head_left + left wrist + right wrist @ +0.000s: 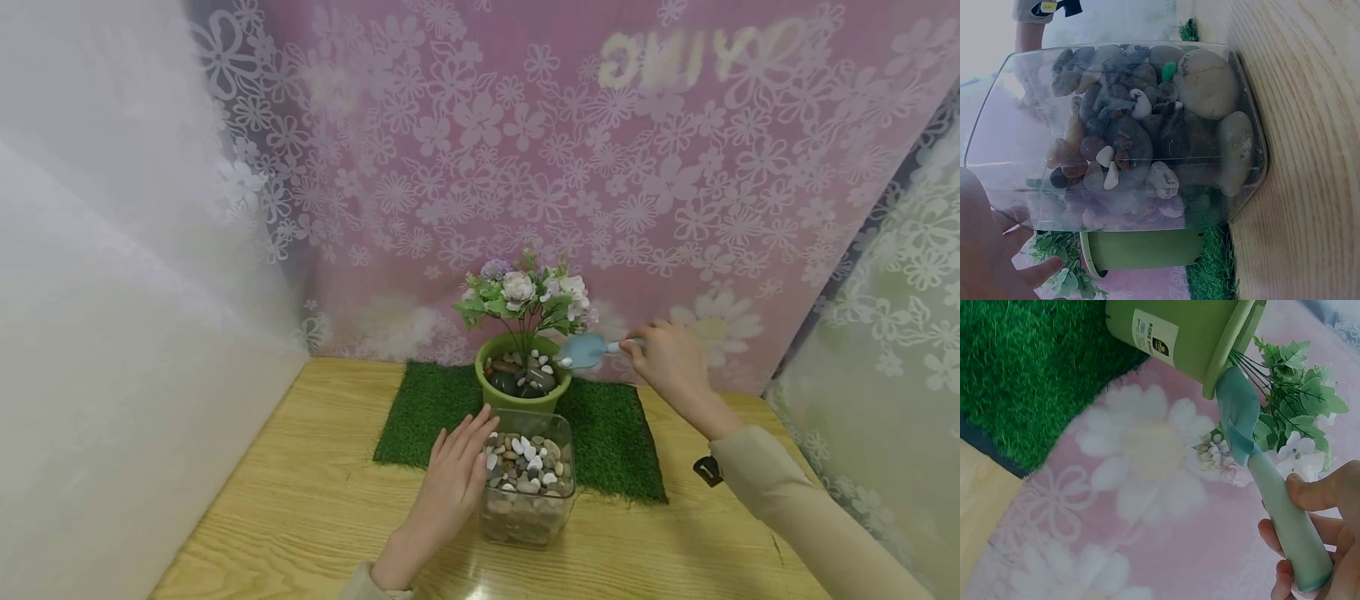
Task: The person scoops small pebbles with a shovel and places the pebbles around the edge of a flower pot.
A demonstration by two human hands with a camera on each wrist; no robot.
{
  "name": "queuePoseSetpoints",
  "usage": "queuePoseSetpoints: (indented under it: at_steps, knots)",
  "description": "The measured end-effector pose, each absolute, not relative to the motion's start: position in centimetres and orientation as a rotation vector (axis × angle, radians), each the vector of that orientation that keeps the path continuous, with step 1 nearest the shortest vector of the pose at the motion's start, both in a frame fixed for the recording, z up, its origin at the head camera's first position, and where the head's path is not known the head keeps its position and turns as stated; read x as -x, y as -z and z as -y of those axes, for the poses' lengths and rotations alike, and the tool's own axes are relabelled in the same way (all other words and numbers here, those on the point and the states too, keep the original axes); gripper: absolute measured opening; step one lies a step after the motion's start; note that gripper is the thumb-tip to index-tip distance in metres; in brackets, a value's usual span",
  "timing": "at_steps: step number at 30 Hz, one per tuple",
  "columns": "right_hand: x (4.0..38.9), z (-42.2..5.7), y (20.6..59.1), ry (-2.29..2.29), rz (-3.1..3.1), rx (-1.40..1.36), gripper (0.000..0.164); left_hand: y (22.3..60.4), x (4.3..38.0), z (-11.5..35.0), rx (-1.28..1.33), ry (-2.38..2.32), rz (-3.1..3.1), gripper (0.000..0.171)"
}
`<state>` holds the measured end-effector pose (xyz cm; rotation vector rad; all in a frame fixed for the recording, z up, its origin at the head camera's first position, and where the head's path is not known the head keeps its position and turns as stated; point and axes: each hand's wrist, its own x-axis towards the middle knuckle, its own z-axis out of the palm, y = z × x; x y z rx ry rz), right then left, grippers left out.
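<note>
A small garden trowel (585,352) with a blue blade and a pale handle is gripped by my right hand (670,360). In the right wrist view, fingers and thumb wrap the handle, and the blade (1239,406) reaches the rim of the green flowerpot (1188,331). White pebbles show by the blade's tip in the head view. Inside the flowerpot stand artificial flowers (519,287) among dark and white stones. My left hand (456,473), fingers straight, lies against the left side of a clear plastic container (527,525) of mixed pebbles (1129,137).
The flowerpot stands on a green artificial grass mat (613,442) laid over a wooden table (300,500). The container sits in front of the pot, partly over the mat's near edge. A pink floral curtain (420,200) hangs behind, with pale sheets at both sides.
</note>
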<state>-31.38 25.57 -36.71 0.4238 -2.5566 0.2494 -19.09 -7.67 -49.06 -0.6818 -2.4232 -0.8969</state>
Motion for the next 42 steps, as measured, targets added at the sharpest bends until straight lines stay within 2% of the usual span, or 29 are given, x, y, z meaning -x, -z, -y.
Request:
queuePoseSetpoints:
  at_steps: [20,42]
  knots:
    - [30.8,-25.4,37.6,-0.169,2.308,-0.52,0.017,49.1,19.0,7.7,0.672,0.884,2.43,0.051]
    - [33.1,-22.3,38.4,-0.07,2.4,-0.577,0.021,49.0,19.1,7.7,0.681,0.886,2.44,0.051]
